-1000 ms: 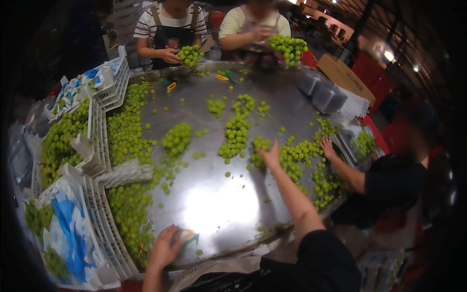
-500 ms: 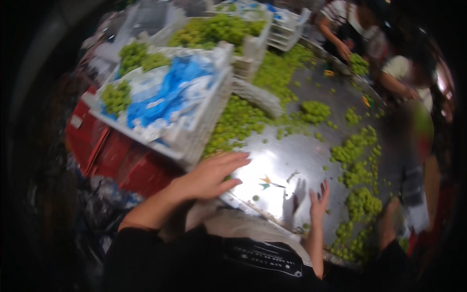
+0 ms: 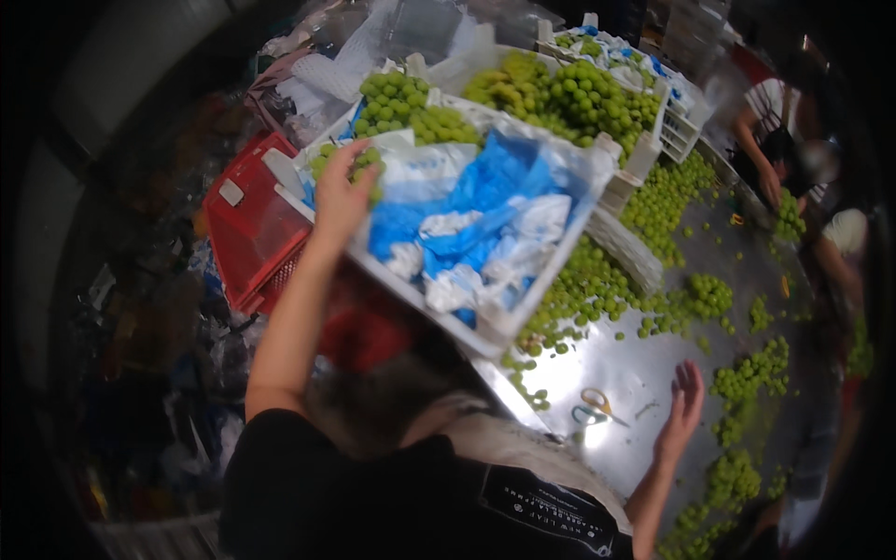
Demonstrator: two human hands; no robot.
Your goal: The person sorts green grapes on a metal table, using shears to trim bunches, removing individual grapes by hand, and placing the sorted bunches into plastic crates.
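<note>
My left hand (image 3: 342, 201) reaches over the left corner of a white plastic crate (image 3: 425, 301), its fingers and thumb around a small bunch of green grapes (image 3: 367, 168). Blue and white wrapping (image 3: 485, 201) fills much of this crate, and more green grapes (image 3: 392, 98) rest along its far left side. Above the shiny metal table, my right hand (image 3: 683, 403) is open with fingers raised, holding nothing. Scissors (image 3: 597, 407) with orange and green handles lie on the metal to the left of that hand.
Loose green grapes (image 3: 583, 280) spread beside the crate, and bunches (image 3: 733, 481) lie along the table's right side. Behind stands another crate with grapes (image 3: 593, 98). A red crate (image 3: 250, 219) sits at left. Co-workers (image 3: 761, 140) stand across the table, one touching grapes.
My left hand has moved from the table's near edge to the grapes in the crate's left corner and closed on a bunch. The view has turned left. My right hand remains open over the table.
</note>
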